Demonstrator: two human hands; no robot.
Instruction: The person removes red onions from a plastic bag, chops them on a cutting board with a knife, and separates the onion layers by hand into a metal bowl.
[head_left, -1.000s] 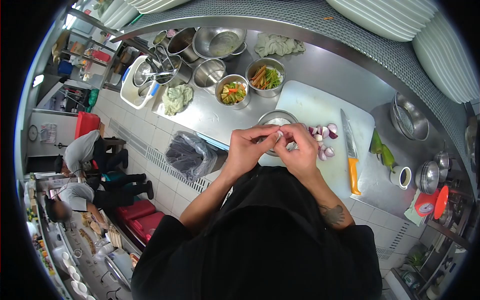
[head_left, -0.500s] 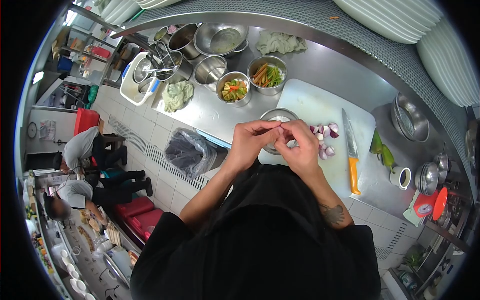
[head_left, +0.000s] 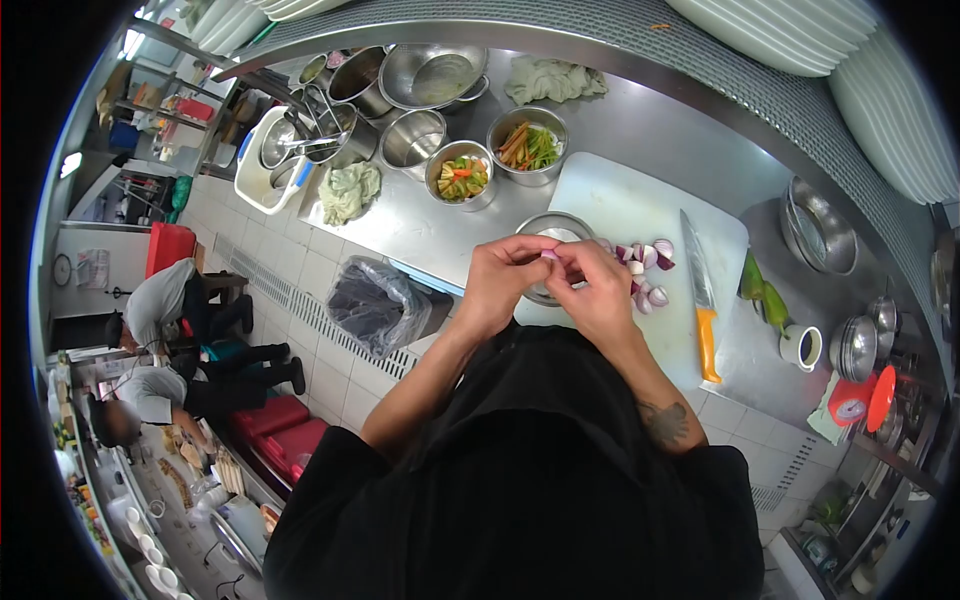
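Observation:
My left hand (head_left: 500, 280) and my right hand (head_left: 596, 282) meet fingertip to fingertip above a steel bowl (head_left: 548, 222). Pinched between them is a small purple-pink piece of red onion (head_left: 549, 254). The hands cover much of the bowl, so its contents show only in part. Just right of my right hand, cut red onion chunks (head_left: 650, 258) lie on the white cutting board (head_left: 610, 190). A chef's knife (head_left: 705, 310) with an orange handle rests farther right on the board, blade pointing away from me.
Behind the bowl stand pots of cut vegetables (head_left: 461, 178) and vegetable sticks (head_left: 530, 148). Green peppers (head_left: 765, 295) and a white cup (head_left: 800, 347) are at right. A lined bin (head_left: 375, 305) stands left of the counter. A plate shelf (head_left: 600, 45) overhangs the back. Two people bend at far left.
My fingers have shifted slightly, and the purple-pink onion piece now shows between them. The whole view has moved a little; the knife and onion chunks lie as before on the board.

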